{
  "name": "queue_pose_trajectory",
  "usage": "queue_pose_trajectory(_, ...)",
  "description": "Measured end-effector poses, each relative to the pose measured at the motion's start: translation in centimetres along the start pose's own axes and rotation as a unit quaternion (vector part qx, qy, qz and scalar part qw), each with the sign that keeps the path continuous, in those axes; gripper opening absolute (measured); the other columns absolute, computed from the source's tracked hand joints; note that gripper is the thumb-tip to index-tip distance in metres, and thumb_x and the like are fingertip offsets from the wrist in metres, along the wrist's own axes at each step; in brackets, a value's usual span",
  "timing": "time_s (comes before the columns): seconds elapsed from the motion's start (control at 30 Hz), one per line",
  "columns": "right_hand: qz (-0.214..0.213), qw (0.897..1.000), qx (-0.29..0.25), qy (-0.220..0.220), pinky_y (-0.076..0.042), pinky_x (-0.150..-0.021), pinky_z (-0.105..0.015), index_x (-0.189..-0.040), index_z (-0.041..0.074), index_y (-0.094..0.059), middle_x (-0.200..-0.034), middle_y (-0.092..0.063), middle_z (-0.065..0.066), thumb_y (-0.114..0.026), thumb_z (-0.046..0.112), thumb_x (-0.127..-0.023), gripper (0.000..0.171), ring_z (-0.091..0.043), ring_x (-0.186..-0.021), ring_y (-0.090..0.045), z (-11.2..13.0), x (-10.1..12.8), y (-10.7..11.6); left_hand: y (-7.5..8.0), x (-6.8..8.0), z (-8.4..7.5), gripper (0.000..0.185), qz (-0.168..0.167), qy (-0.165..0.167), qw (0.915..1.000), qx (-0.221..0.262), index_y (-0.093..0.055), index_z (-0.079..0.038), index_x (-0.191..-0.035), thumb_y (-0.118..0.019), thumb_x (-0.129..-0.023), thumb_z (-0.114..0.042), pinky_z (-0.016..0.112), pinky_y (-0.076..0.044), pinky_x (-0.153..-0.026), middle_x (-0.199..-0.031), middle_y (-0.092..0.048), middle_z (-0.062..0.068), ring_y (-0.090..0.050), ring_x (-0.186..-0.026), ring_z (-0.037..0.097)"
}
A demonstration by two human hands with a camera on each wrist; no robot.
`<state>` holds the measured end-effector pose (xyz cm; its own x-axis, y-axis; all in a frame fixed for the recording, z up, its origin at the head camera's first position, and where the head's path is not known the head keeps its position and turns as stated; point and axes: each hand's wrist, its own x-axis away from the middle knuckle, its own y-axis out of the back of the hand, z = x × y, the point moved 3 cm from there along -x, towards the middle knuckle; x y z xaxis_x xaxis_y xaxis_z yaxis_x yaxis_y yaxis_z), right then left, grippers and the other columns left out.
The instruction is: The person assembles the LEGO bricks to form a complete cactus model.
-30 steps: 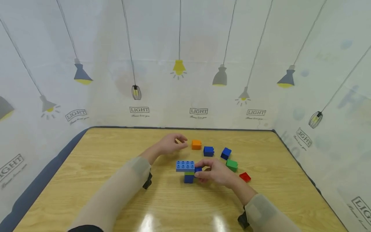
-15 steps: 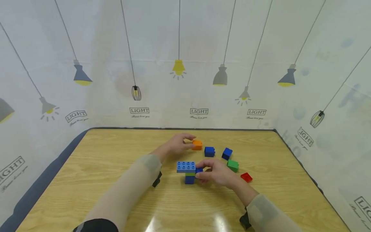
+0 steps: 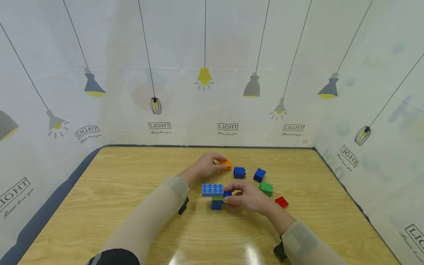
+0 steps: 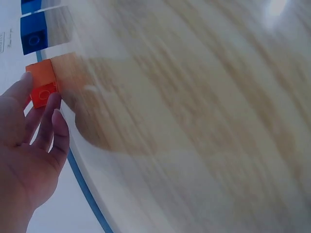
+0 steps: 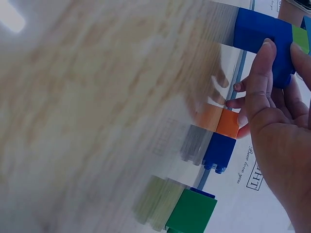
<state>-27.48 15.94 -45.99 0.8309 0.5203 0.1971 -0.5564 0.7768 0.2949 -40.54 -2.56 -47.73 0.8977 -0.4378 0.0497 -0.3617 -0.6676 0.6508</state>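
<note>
In the head view my left hand (image 3: 206,166) reaches to an orange building block (image 3: 228,165) on the table. The left wrist view shows my thumb on one side of that orange block (image 4: 41,73) and my fingertips on the other. My right hand (image 3: 249,197) pinches a dark blue block (image 5: 282,63) at the side of a small stack. This stack has a blue block (image 3: 216,205) at the bottom, a lime green piece (image 3: 217,198) above it and a light blue eight-stud brick (image 3: 212,190) on top, overhanging to the left.
Right of the orange block lie a blue block (image 3: 239,172), a second blue block (image 3: 259,175), a green block (image 3: 266,188) and a flat red piece (image 3: 281,202). The wooden table (image 3: 132,162) meets a patterned wall covering (image 3: 185,106) at its back edge.
My left hand has moved right to the orange block, and its thumb and fingers have closed around it. My right hand and the stack have stayed nearly in place.
</note>
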Motion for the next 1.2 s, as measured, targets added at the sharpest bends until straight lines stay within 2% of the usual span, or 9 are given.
queue_pose_trajectory(0.17, -0.003, 1.0, 0.0, -0.004, -0.063, -0.078, -0.042, -0.123, 0.012, -0.068, -0.109, -0.065, -0.013, -0.077, 0.027, -0.092, 0.036, -0.027, -0.084, -0.073, 0.2, 0.0, 0.0, 0.4, 0.3, 0.4, 0.032, -0.011, 0.006, 0.9999, 0.011, -0.068, -0.034, -0.126, -0.07, -0.096, -0.044, 0.034, -0.052, -0.088, -0.123, -0.064, -0.01, -0.059, -0.104, 0.017)
queue_pose_trajectory(0.4, -0.004, 1.0, 0.0, -0.008, -0.063, -0.079, -0.042, -0.121, 0.012, -0.068, -0.11, -0.065, -0.013, -0.077, 0.026, -0.092, 0.034, -0.027, -0.084, -0.073, 0.1, 0.0, -0.1, 1.7, 1.8, 0.7, 0.053, -0.031, -0.015, 0.9986, 0.041, -0.058, -0.021, -0.142, -0.073, -0.095, -0.037, 0.034, -0.057, -0.085, -0.126, -0.064, 0.001, -0.063, -0.104, 0.019)
queue_pose_trajectory(0.5, -0.006, 1.0, 0.004, -0.01, -0.062, -0.079, -0.042, -0.121, 0.012, -0.068, -0.111, -0.064, -0.012, -0.077, 0.027, -0.092, 0.034, -0.026, -0.084, -0.072, 0.0, 0.1, -0.1, 2.5, 2.9, 0.6, 0.056, -0.046, -0.031, 0.9966, 0.061, -0.056, -0.021, -0.145, -0.075, -0.093, -0.033, 0.034, -0.059, -0.085, -0.126, -0.064, 0.004, -0.066, -0.103, 0.02)
queue_pose_trajectory(0.63, -0.006, 1.0, 0.006, -0.008, -0.062, -0.079, -0.043, -0.122, 0.012, -0.068, -0.111, -0.065, -0.012, -0.076, 0.027, -0.093, 0.034, -0.025, -0.083, -0.072, 0.1, 0.1, -0.2, 3.6, 4.7, 0.4, 0.053, -0.063, -0.042, 0.992, 0.102, -0.056, -0.028, -0.143, -0.076, -0.093, -0.029, 0.034, -0.06, -0.082, -0.123, -0.062, 0.005, -0.068, -0.1, 0.02)
queue_pose_trajectory(0.87, -0.008, 1.0, 0.003, -0.004, -0.062, -0.079, -0.043, -0.122, 0.011, -0.068, -0.114, -0.064, -0.012, -0.076, 0.025, -0.093, 0.034, -0.025, -0.082, -0.072, -0.1, 0.2, -0.1, 5.0, 7.7, -0.7, 0.051, -0.06, -0.062, 0.9873, 0.133, -0.056, -0.035, -0.143, -0.072, -0.096, -0.026, 0.037, -0.06, -0.083, -0.131, -0.06, 0.006, -0.068, -0.1, 0.021)
queue_pose_trajectory(0.93, -0.008, 1.0, 0.0, -0.004, -0.062, -0.079, -0.044, -0.123, 0.01, -0.067, -0.115, -0.064, -0.012, -0.076, 0.025, -0.093, 0.034, -0.025, -0.082, -0.072, -0.1, 0.1, -0.1, 5.2, 8.5, -1.2, 0.049, -0.056, -0.073, 0.9856, 0.142, -0.056, -0.034, -0.142, -0.071, -0.097, -0.023, 0.043, -0.06, -0.085, -0.133, -0.059, 0.007, -0.069, -0.101, 0.022)
queue_pose_trajectory(1.03, -0.008, 1.0, 0.001, -0.002, -0.062, -0.079, -0.044, -0.123, 0.01, -0.067, -0.114, -0.064, -0.013, -0.076, 0.025, -0.093, 0.034, -0.026, -0.082, -0.072, -0.1, 0.1, -0.1, 5.4, 9.6, -1.7, 0.046, -0.055, -0.088, 0.9833, 0.15, -0.058, -0.034, -0.14, -0.069, -0.098, -0.02, 0.045, -0.061, -0.086, -0.134, -0.059, 0.006, -0.069, -0.101, 0.023)
queue_pose_trajectory(1.2, -0.007, 1.0, 0.008, 0.004, -0.062, -0.079, -0.044, -0.122, 0.011, -0.068, -0.113, -0.064, -0.013, -0.076, 0.025, -0.093, 0.033, -0.026, -0.082, -0.072, 0.1, 0.1, -0.2, 5.7, 11.4, -2.1, 0.043, -0.058, -0.1, 0.981, 0.156, -0.059, -0.029, -0.137, -0.071, -0.097, -0.021, 0.037, -0.061, -0.084, -0.128, -0.062, 0.005, -0.069, -0.102, 0.023)
